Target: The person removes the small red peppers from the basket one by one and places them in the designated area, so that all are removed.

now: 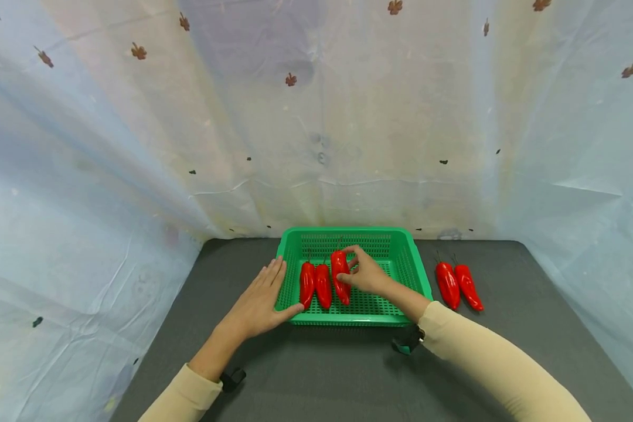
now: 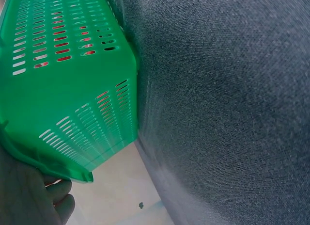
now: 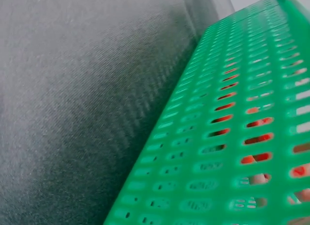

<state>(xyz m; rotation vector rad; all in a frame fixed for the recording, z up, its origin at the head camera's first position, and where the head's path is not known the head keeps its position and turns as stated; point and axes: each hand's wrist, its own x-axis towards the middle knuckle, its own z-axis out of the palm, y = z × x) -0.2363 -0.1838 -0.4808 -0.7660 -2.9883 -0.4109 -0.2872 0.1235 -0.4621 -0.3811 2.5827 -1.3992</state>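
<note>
A green plastic basket [image 1: 348, 320] with slotted walls stands on the dark table. Two red peppers [image 1: 307, 285] lie side by side in its left part, stems toward the back. My right hand [image 1: 368, 274] reaches in over the front right and grips a third red pepper [image 1: 340, 276] between thumb and fingers, just right of those two. Against the basket's left rim rests my left hand [image 1: 261, 302], fingers straight along the side and thumb over the front corner. In the left wrist view its fingers [image 2: 60, 200] show at the rim. Through the slots in the right wrist view, red shows in patches.
Two more red peppers [image 1: 456, 286] lie on the table to the right of the basket. The dark table [image 1: 316, 375] runs toward me in front of it. A pale plastic sheet [image 1: 348, 129] with leaf prints hangs behind and at both sides.
</note>
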